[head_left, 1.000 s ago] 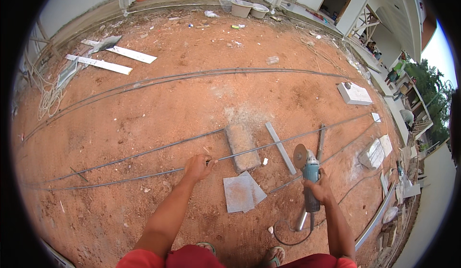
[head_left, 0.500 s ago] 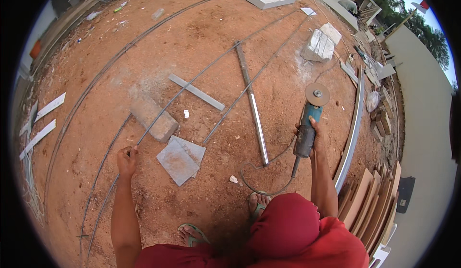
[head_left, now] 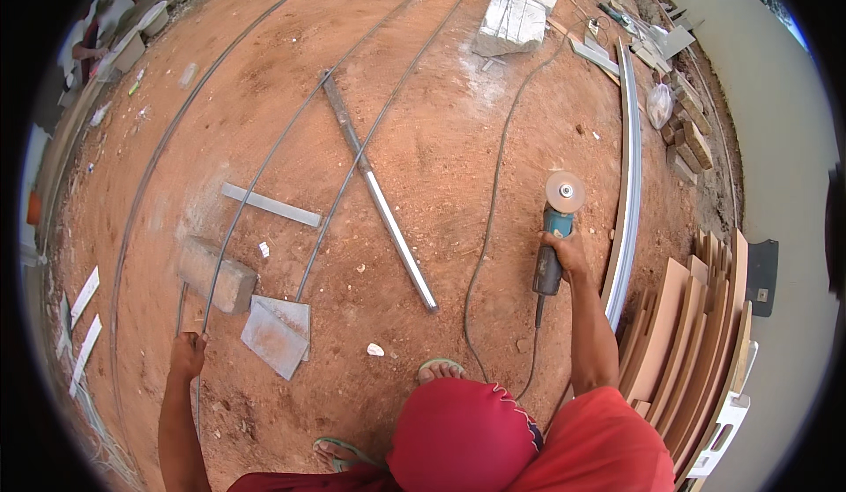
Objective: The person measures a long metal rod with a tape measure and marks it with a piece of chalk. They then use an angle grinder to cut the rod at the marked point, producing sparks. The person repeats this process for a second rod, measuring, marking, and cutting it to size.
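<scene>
My left hand [head_left: 188,354] is closed round a long thin steel rod [head_left: 206,316], which runs up over a stone block [head_left: 231,286] into the distance. My right hand [head_left: 567,249] grips an angle grinder [head_left: 548,267] by its dark and teal body. Its round disc [head_left: 565,191] points away from me, and its cord [head_left: 492,219] trails over the reddish dirt. Whether the disc spins cannot be told. Between my hands lie two grey tiles [head_left: 275,338], a grey strip [head_left: 271,206] and a metal tube [head_left: 394,232].
Wooden boards [head_left: 670,342] lean by the wall [head_left: 780,140] at my right, beside a long metal channel [head_left: 627,166]. A white stone block [head_left: 511,23] sits farther off. White strips [head_left: 85,355] lie at far left. A person [head_left: 91,47] is at upper left.
The view has turned right, so ground objects appear farther left. The grinder sits slightly lower in view. My left hand still holds the rod and appears lower and farther left.
</scene>
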The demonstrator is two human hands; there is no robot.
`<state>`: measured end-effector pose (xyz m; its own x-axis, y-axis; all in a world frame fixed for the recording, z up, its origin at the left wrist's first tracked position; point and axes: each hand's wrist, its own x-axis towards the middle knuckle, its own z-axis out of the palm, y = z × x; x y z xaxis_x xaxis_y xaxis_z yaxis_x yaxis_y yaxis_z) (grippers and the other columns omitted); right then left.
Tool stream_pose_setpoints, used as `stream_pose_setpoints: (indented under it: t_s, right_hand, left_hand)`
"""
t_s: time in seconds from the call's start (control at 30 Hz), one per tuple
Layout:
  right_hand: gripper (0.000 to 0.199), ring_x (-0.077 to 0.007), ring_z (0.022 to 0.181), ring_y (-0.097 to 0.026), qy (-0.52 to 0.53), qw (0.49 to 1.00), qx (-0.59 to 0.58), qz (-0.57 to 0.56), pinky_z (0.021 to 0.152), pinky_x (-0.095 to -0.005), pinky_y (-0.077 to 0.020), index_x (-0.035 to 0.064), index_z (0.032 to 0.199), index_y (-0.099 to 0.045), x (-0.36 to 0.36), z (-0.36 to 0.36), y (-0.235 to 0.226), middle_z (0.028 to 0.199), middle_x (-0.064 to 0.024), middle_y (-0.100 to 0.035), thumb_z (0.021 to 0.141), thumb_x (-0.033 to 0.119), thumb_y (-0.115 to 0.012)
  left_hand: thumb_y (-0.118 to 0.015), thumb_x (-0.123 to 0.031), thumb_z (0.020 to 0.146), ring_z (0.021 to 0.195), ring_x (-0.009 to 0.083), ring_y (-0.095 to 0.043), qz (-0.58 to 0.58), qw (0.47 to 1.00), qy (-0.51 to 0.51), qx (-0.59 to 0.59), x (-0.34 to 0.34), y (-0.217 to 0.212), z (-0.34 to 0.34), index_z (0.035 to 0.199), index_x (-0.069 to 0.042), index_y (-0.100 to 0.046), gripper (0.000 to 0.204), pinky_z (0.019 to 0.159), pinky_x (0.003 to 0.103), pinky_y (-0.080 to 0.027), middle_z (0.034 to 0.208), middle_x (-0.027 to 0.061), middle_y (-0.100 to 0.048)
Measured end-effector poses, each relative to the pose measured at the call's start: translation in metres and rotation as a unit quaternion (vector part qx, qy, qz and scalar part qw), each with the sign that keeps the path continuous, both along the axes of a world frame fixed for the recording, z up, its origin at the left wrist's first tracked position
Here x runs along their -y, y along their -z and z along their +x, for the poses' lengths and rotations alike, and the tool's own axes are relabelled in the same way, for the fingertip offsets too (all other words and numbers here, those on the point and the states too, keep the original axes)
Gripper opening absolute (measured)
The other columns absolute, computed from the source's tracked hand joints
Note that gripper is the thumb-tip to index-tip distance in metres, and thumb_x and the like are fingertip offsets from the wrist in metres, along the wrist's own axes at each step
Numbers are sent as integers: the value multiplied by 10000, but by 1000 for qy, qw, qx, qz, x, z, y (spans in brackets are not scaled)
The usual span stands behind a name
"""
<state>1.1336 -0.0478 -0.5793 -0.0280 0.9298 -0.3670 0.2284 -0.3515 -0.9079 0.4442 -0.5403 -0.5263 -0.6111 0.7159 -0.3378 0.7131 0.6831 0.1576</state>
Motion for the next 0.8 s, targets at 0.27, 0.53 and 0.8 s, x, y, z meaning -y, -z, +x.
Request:
stream_pose_setpoints:
  t_s: [0.27,0.53,0.8]
  right_hand:
    - [401,-188,675,-648,25,986,132,98,654,-368,-528,-43,929,-708,-40,0,35,806,-96,-711,700,248,-860]
    - [378,-195,675,-632,51,964,180,189,654,-377,-512,-62,870,-725,-47,-9,55,767,-108,-706,758,279,-841]
    - [439,-203,685,-617,30,950,214,226,658,-389,-512,-75,881,-701,-37,-10,67,775,-121,-686,800,327,-858]
  left_hand:
    - [-881,-358,770,936,386,-743,-221,974,-35,41,-62,-58,-2,911,34,-770,430,867,434,-590,913,285,-740]
    - [-918,-428,712,1137,384,-685,-189,979,-68,36,-54,-41,20,1110,3,-744,613,982,438,-549,1141,256,-724]
    - [-851,-406,792,1093,395,-697,-143,985,-84,43,-12,-16,9,1132,-9,-753,532,951,449,-553,1118,257,-734]
